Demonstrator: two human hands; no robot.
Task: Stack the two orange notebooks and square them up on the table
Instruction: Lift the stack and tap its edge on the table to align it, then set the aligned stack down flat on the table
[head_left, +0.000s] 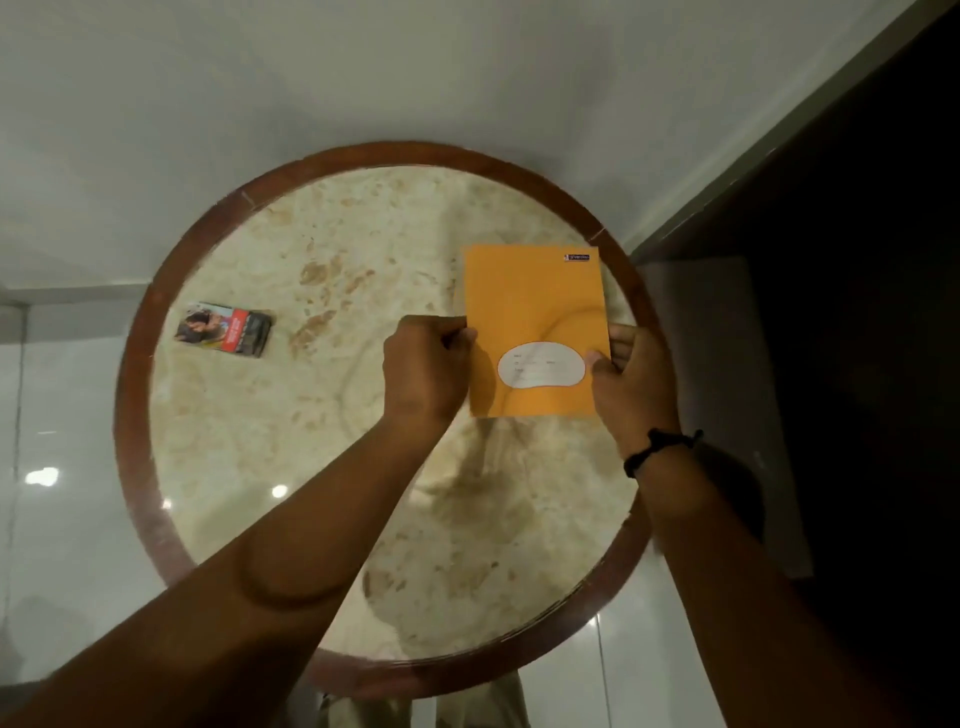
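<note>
An orange notebook (535, 306) with a white label patch lies on the right side of the round marble table (322, 431), cover up. Only one orange cover shows; I cannot tell whether a second notebook lies hidden beneath it. My left hand (423, 371) pinches the notebook's left edge with curled fingers. My right hand (631, 384) grips its right edge, thumb on the cover near the label. A black band circles my right wrist.
A small printed packet (224, 329) lies on the table's left side. The table has a dark wooden rim (134, 374). A dark wall or door (841, 312) stands close on the right, with glossy white floor around.
</note>
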